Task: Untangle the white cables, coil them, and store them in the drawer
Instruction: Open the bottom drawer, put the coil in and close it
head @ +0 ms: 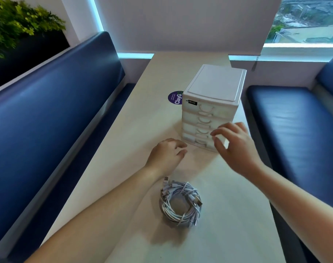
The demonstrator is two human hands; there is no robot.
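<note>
Both my left hand (169, 152) and right hand (236, 147) hover by the white plastic drawer cabinet (213, 86) at twelve o'clock, fingers loosely spread, empty; coiled white cables (180, 203) lie at six. Storing's next: open a drawer.

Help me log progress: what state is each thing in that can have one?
white cables: coiled, lying on the table.
drawer unit: visible drawers shut.
left hand: loosely curled, holding nothing.
right hand: fingers spread at the lower drawers, holding nothing.
blind: lowered most of the way.
</note>
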